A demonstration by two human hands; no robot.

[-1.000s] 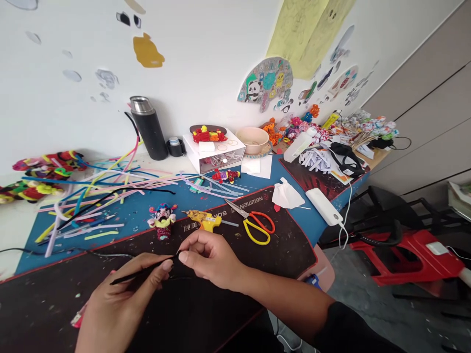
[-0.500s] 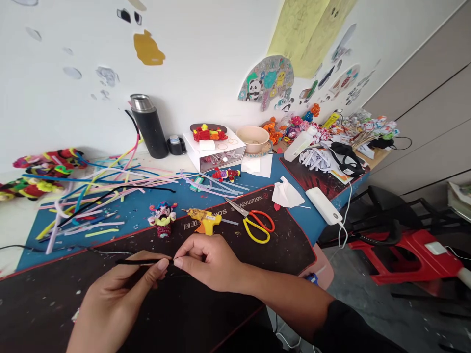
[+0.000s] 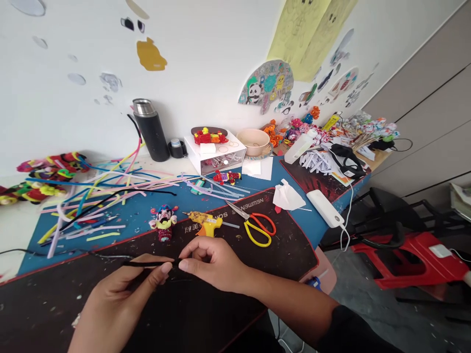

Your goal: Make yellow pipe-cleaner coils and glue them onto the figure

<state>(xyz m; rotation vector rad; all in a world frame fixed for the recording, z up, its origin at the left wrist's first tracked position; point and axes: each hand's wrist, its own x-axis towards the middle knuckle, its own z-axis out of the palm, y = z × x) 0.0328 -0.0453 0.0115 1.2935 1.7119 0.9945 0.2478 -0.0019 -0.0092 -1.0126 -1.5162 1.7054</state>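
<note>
A short black pipe cleaner (image 3: 145, 264) runs between my two hands above the dark desk mat. My left hand (image 3: 125, 291) pinches it between thumb and fingers, with one end sticking out over the palm. At its other end, my right hand (image 3: 211, 264) has thumb and index finger closed on the tip. Just beyond the hands lie a yellow hot glue gun (image 3: 206, 223) and a small pipe-cleaner figure (image 3: 164, 223) with a blue headdress. Scissors (image 3: 255, 225) with one red and one yellow handle rest to the right, blades parted.
Loose coloured pipe cleaners (image 3: 110, 191) spread across the left of the table. Behind stand a black thermos (image 3: 151, 132), a white drawer box (image 3: 215, 152) and a pink bowl (image 3: 253, 139). A white power bank (image 3: 324, 208) with a cable lies right, near a red stool (image 3: 415, 260).
Both hands have shifted slightly right in the picture, still holding the black pipe cleaner. The whole view has moved down a little.
</note>
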